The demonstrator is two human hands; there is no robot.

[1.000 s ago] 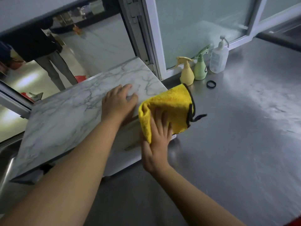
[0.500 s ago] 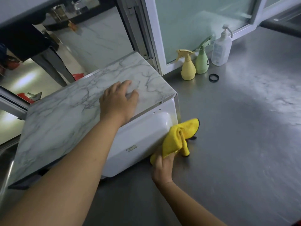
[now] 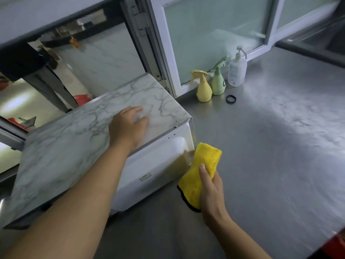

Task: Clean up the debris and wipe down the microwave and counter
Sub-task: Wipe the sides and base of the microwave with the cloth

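Yellow cloth, folded thick, with black trim at its lower edge, gripped in right hand: thumb across the front, other fingers curled behind. Held against the white side panel of microwave, near that panel's far lower corner, just above steel counter. Hard to tell whether it touches the counter also. Cloth's long axis running from the wrist up and away, toward the far corner of the panel. A yellow reflection on the glossy white wall just beside the cloth, so close to contact or touching.

Left hand lying flat on the marble-patterned top of the microwave, fingers straight and spread, holding nothing, only pressing. Probably steadying the microwave, which sits slightly turned near the left edge of the counter.

Wiping of the side panel seems to be the step in hand. Unwiped panel lies to the left of the cloth, toward the near corner; right hand clearly nearer to it.

At the far edge of the counter, against the window frame: yellow spray bottle, green spray bottle, clear pump bottle, and a black ring lying flat before them.
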